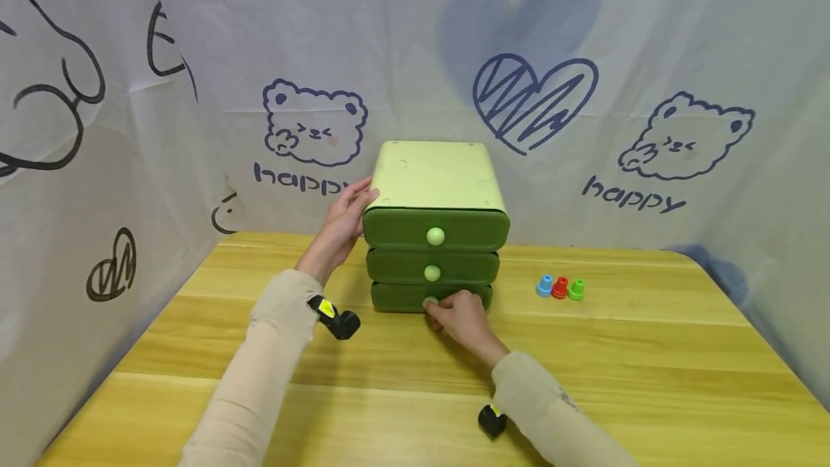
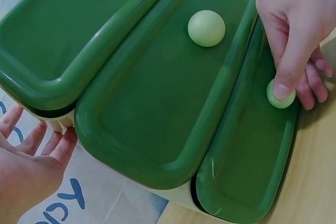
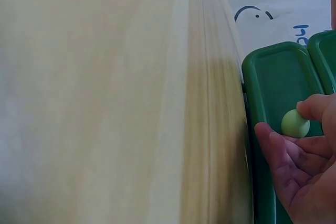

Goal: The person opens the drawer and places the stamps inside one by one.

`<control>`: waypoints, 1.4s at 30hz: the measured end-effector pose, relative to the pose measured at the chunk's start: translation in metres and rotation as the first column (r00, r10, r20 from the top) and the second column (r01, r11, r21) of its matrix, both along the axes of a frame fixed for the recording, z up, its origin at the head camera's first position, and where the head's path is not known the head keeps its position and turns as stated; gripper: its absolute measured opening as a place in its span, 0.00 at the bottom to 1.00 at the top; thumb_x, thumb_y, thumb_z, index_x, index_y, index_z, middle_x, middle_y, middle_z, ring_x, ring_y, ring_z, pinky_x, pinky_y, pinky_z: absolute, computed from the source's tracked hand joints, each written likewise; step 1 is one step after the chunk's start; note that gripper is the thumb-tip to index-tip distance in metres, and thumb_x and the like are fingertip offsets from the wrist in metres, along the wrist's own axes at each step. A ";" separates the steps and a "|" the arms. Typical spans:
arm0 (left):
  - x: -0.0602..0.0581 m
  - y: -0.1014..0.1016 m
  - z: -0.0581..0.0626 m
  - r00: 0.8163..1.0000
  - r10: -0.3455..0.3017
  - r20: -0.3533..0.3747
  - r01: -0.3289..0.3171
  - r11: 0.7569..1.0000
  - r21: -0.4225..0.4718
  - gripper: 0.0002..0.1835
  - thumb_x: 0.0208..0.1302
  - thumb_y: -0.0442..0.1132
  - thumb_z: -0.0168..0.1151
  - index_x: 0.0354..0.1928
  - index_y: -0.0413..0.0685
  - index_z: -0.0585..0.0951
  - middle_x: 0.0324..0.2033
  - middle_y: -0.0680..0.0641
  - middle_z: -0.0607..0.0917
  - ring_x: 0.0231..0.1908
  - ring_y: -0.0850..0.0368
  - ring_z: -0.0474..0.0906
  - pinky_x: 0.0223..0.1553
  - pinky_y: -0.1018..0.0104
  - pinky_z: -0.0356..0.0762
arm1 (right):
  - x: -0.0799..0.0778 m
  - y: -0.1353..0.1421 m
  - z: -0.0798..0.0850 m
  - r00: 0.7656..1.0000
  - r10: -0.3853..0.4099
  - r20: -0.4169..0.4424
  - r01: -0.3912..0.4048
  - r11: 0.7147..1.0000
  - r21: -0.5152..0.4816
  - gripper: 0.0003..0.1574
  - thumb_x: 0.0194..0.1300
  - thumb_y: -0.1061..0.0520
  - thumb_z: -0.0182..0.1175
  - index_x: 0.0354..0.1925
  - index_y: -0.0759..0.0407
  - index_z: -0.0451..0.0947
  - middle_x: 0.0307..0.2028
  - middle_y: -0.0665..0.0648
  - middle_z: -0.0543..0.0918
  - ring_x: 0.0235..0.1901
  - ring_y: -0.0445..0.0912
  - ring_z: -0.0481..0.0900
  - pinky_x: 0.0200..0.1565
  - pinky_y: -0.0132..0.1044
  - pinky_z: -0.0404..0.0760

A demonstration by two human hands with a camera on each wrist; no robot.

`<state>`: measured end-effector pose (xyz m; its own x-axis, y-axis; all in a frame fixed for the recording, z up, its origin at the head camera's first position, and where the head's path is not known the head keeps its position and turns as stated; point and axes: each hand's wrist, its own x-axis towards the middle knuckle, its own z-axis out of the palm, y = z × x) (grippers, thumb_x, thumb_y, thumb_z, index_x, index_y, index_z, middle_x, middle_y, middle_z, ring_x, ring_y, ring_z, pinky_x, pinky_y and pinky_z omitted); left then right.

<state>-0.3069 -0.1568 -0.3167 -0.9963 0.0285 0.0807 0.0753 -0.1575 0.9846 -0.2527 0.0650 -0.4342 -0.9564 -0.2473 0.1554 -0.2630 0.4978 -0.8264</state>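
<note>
A small cabinet (image 1: 434, 175) with a pale yellow-green shell and three dark green drawers stands on the table. Each drawer front bears a round light green knob. At the bottom drawer (image 1: 398, 298), my right hand (image 1: 463, 319) pinches the knob (image 3: 295, 124) between thumb and fingers. My left hand (image 1: 346, 222) rests against the cabinet's left side near the top, its fingers extended in the left wrist view. All three drawers look shut or nearly so; a thin dark gap shows behind the bottom drawer's edge.
Right of the cabinet stand a blue peg-like piece (image 1: 545, 285), a red one (image 1: 560, 287) and a green one (image 1: 576, 290) in a row on the wooden table (image 1: 648, 352). A white cloth (image 1: 415, 34) with drawings hangs behind and at both sides.
</note>
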 end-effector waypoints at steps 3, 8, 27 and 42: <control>0.000 0.000 0.000 1.000 -0.002 0.000 0.002 1.000 -0.002 0.33 0.70 0.43 0.54 0.73 0.47 0.57 0.71 0.44 0.59 0.66 0.49 0.61 0.62 0.60 0.67 | 0.000 0.000 -0.001 1.000 -0.005 -0.007 0.005 1.000 0.002 0.26 0.66 0.53 0.63 0.13 0.64 0.83 0.15 0.55 0.82 0.13 0.47 0.78 0.17 0.33 0.76; -0.001 0.001 0.000 1.000 -0.006 -0.009 0.006 1.000 0.004 0.33 0.71 0.42 0.54 0.73 0.45 0.57 0.71 0.44 0.59 0.66 0.48 0.61 0.62 0.59 0.68 | 0.002 0.000 -0.001 0.999 -0.018 -0.052 0.020 0.999 0.035 0.27 0.65 0.52 0.63 0.12 0.62 0.83 0.15 0.54 0.82 0.13 0.44 0.77 0.17 0.32 0.72; 0.001 -0.002 0.000 1.000 0.002 -0.006 -0.002 1.000 -0.019 0.33 0.70 0.44 0.54 0.74 0.46 0.57 0.71 0.44 0.59 0.65 0.48 0.62 0.59 0.62 0.70 | 0.010 0.003 0.000 0.999 0.026 -0.019 -0.025 0.998 0.055 0.23 0.66 0.50 0.63 0.18 0.62 0.86 0.17 0.53 0.83 0.15 0.44 0.78 0.18 0.32 0.73; -0.001 0.000 -0.002 1.000 -0.008 -0.001 0.008 1.000 -0.015 0.33 0.70 0.44 0.54 0.73 0.48 0.58 0.71 0.44 0.60 0.64 0.49 0.63 0.56 0.64 0.72 | 0.031 0.012 0.003 0.998 0.053 -0.029 -0.051 0.995 0.080 0.21 0.65 0.49 0.63 0.22 0.62 0.87 0.16 0.51 0.82 0.14 0.42 0.77 0.19 0.32 0.76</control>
<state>-0.3077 -0.1564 -0.3186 -0.9960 0.0372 0.0815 0.0753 -0.1436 0.9868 -0.2219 0.0768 -0.4312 -0.9368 -0.3094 0.1631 -0.3156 0.5466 -0.7756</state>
